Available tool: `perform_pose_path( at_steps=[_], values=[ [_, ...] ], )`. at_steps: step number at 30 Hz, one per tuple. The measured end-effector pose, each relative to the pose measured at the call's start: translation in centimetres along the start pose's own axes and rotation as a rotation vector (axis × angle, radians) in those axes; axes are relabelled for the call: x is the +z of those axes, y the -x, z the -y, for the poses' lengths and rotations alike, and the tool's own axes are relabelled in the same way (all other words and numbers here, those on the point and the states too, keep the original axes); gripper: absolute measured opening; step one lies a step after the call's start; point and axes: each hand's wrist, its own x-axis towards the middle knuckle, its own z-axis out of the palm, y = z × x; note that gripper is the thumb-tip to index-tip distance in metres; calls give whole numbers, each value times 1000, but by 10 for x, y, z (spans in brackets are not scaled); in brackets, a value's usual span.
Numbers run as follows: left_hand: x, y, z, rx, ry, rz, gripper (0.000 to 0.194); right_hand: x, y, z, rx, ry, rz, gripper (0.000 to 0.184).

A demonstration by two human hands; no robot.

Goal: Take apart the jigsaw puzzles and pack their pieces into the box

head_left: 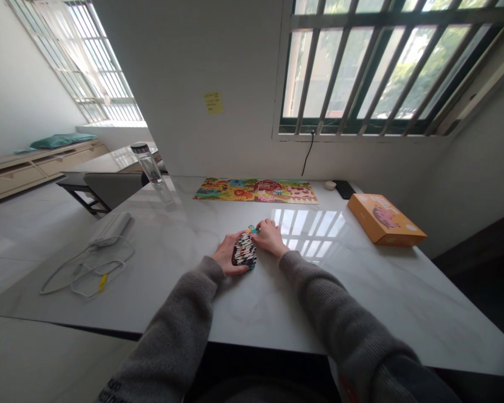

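A compact stack of jigsaw puzzle pieces [244, 250], with black, white and brown layered edges, is on the table in front of me. My left hand [227, 254] wraps round its left side, the thumb along the near end. At the far end, my right hand [270, 237] has its fingers closed on a small teal and yellow puzzle piece [251, 229], touching the stack. Part of that piece is hidden by the fingers. Beyond both hands lies a long, colourful jigsaw puzzle [256, 191] with farm and animal pictures, its right end uneven.
An orange box [384, 220] stands at the right, near a dark phone [344, 189] and a small whitish round object [330, 185]. To the left are a glass bottle [148, 163], a white device [113, 228] and a looped white cable [86, 271]. The white table [185, 240] meets the wall behind.
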Motion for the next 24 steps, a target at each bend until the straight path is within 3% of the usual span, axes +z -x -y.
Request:
perform_pose_path(
  at_steps=[3, 8, 10, 13, 15, 18, 21, 24],
  values=[
    [1, 1, -1, 9, -6, -10, 102, -2, -3, -12, 14, -161, 37, 34],
    [5, -5, -3, 38, 23, -9, 98, -12, 13, -41, -98, -556, -16, 15],
    [9, -9, -7, 66, 57, -2, 96, -19, 26, -50, -146, -650, -20, 21],
    [16, -16, -16, 91, 96, 6, 95, -34, 49, -58, -201, -750, 20, 42],
    [21, -18, -20, 107, 104, 8, 96, -45, 64, -61, -196, -788, 67, 45],
    [24, -19, -21, 127, 106, 12, 98, -56, 82, -61, -150, -859, 119, 35],
    [23, -19, -17, 119, 126, 32, 103, -60, 94, -54, -85, -960, 84, 26],
    [20, -19, -13, 120, 148, 69, 109, -60, 103, -42, -64, -1036, 52, 29]
  ],
)
